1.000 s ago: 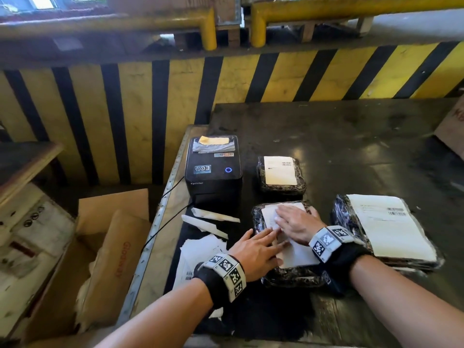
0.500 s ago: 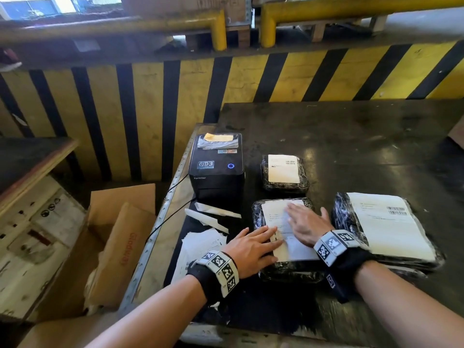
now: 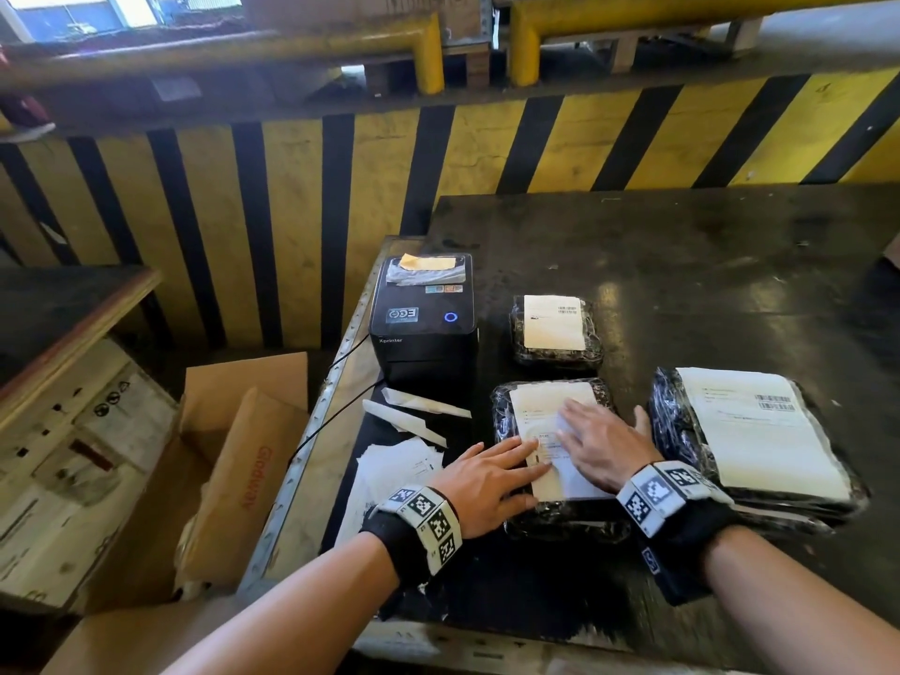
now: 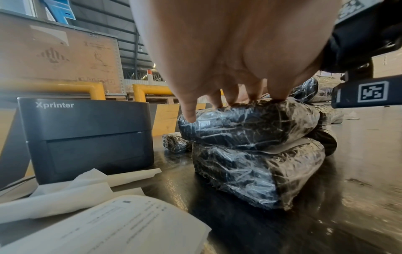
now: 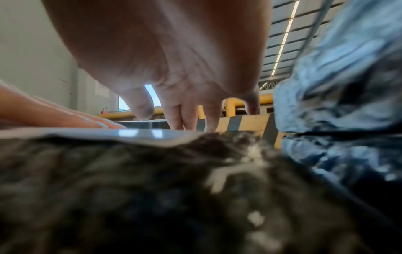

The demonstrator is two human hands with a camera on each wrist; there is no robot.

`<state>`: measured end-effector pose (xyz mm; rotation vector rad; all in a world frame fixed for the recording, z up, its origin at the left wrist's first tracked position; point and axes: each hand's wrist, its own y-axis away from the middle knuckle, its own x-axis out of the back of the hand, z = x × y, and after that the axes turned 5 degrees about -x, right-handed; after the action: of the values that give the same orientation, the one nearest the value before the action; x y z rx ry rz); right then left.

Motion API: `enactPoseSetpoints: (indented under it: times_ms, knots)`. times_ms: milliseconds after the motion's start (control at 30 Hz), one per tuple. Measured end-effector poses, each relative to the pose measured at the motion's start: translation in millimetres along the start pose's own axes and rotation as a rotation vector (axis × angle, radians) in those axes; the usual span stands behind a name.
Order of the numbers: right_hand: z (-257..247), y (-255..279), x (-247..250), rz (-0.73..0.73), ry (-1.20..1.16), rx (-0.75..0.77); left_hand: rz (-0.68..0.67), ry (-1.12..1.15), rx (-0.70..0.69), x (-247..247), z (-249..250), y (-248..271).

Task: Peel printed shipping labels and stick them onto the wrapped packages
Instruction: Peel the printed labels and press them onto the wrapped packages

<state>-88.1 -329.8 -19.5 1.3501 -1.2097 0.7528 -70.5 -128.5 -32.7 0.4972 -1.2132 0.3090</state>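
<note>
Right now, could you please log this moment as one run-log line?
step: smoothing label | package: middle, stacked | left hand: flat on label | right hand: flat on label

Only stuff I can actually read: "Xprinter" on the black label printer [image 3: 422, 328] front, and red "Godway" down the cardboard box [image 3: 243, 479] left of the bench. Shipping label print's too small.
</note>
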Motion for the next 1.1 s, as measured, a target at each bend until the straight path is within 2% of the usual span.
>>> enactPoseSetpoints:
  times_ms: [167, 367, 567, 667, 733, 867, 1100]
  knots:
    - [-7, -6, 6, 0.059, -0.018, -0.094, 0.015, -0.001, 0.0, 1, -1, -1]
    - [-34, 9, -1, 0.019, -0.029, 0.104, 0.061, -0.008, -0.023, -2, 0, 0]
    - [3, 9, -3, 0.035, -0.051, -0.033, 0.016, 0.019, 0.027, -9, -1, 3]
    - [-3, 6, 6, 0.05, -0.055, -0.067, 0.017, 0.007, 0.027, -6, 1, 5]
    - [-14, 8, 10, 0.065, -0.078, -0.024, 0.013, -0.015, 0.022, -5, 1, 5]
    - [-23, 19, 0, -0.01, -0.039, 0.07, 0.027, -0.024, 0.015, -6, 1, 6]
    - [12, 15, -3, 0.009, -0.053, -0.091, 0.021, -0.018, 0.034, -10, 4, 10]
